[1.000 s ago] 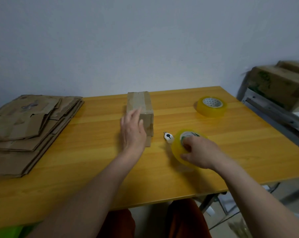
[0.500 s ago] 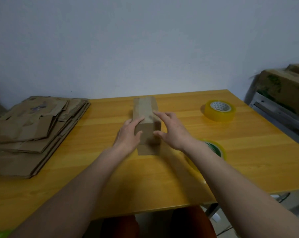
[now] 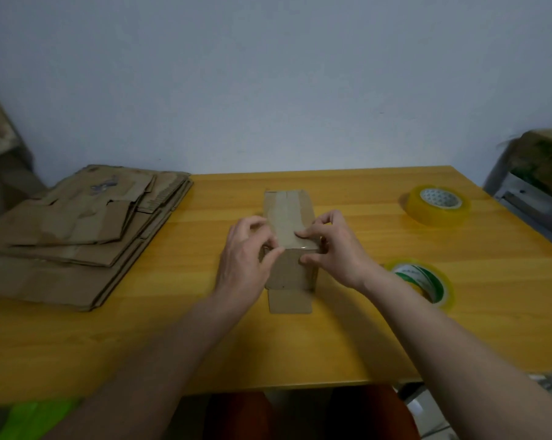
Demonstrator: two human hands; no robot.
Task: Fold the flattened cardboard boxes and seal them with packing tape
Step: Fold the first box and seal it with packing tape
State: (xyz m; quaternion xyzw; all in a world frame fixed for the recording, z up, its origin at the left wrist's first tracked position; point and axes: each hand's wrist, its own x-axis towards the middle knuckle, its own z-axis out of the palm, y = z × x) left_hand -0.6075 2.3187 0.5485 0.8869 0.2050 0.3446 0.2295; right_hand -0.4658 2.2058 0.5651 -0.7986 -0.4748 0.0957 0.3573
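since half a second ago our left hand (image 3: 246,258) and right hand (image 3: 335,249) have curled in, each grip now pinching the near top edge of the one folded box (image 3: 289,217) between them on the tabletop (image 3: 363,328). two tape rolls: nearer tape roll (image 3: 427,281) just right of the right grip, far tape roll (image 3: 438,205) beyond. one flat cardboard stack (image 3: 77,236) lies well left.

One head-worn view only, looking forward and down, close over the desk (image 3: 347,338), its far edge meeting the wall (image 3: 268,74).
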